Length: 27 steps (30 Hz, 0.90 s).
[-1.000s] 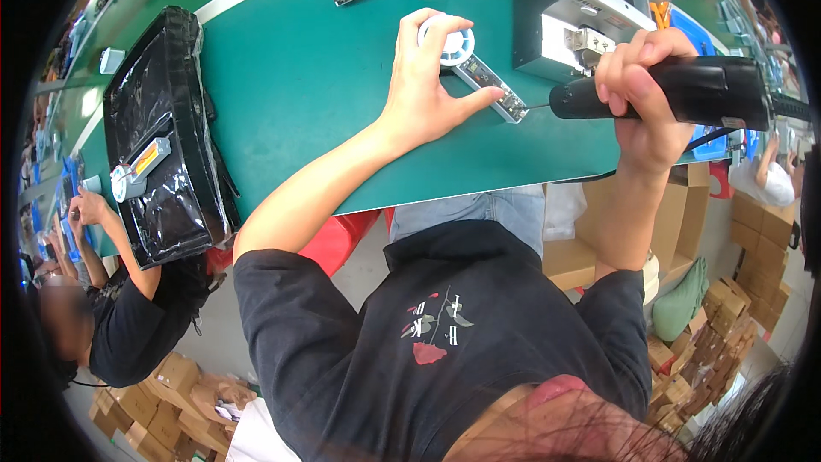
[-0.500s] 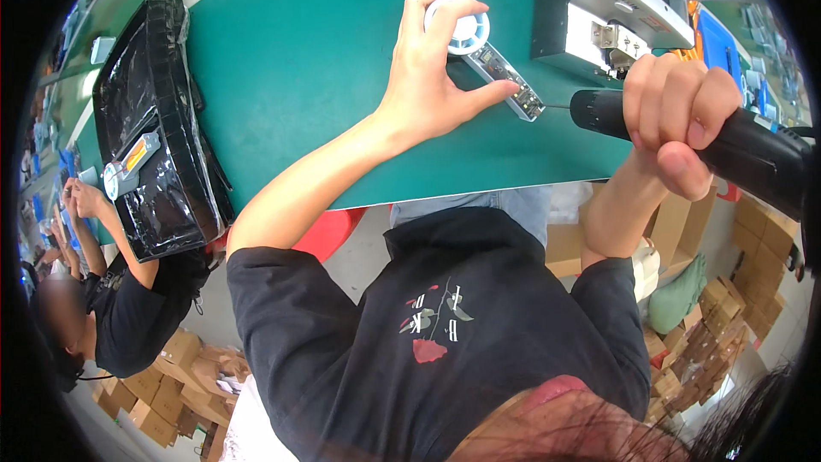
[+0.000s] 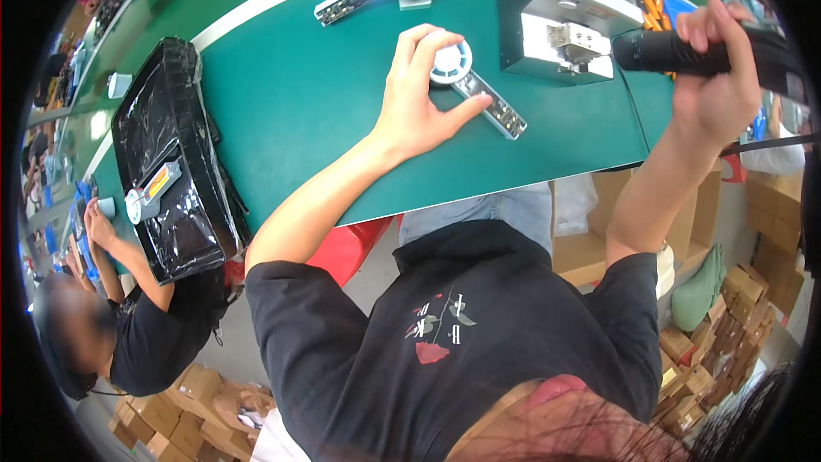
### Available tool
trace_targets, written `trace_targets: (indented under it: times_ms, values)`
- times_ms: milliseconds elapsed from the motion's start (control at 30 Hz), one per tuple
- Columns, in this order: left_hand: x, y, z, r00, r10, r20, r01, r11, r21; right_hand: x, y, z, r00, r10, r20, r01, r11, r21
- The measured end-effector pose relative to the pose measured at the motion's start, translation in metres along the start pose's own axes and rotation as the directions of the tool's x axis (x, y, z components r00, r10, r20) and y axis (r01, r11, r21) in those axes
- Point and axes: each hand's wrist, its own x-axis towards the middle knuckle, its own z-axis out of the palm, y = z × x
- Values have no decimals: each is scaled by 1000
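Note:
My left hand [image 3: 412, 103] grips a small handheld fan [image 3: 494, 108] on the green bench, fingers around its round white head and thumb on the handle. The handle's inside faces up, showing a dark circuit board. In my right hand [image 3: 717, 98], raised at the right, is a black electric screwdriver [image 3: 658, 52], its front end pointing left beside the screw feeder [image 3: 552, 47]. Its bit cannot be made out against the feeder. A second fan [image 3: 355, 0] with a bare circuit board and a small lit light lies farther back.
A black plastic-wrapped box [image 3: 175, 222] stands on the left of the green bench [image 3: 299, 103], a fan with an orange strip on it. Orange-handled tools [image 3: 654, 8] lie behind the feeder. At the far left sits a co-worker [image 3: 154, 334]. Cardboard boxes [image 3: 184, 415] cover the floor behind.
My right hand has carried the screwdriver up and away from the fan's handle end, toward the screw feeder. The left hand still holds the fan. The whole view has shifted slightly.

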Motion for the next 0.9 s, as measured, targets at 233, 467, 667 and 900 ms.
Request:
trace_targets:
  times_ms: [233, 467, 667, 900]
  values:
    - [1, 5, -1, 999, 12, 52, -6, 995, -99, 8, 21, 15, 998, 37, 41, -33, 995, -97]
    - [0, 2, -3, 1000, 13, 5, -13, 992, -128, -26, 6, 51, 969, 161, 188, -148, 986, -79]
    - [-1, -1, -3, 1000, 28, 1, -28, 992, -125, -51, 15, 102, 967, 65, 246, -61, 998, -27]
    - [-1, -2, -4, 999, 25, -20, -27, 992, -119, -64, 32, 129, 953, 114, 280, -89, 991, -103]
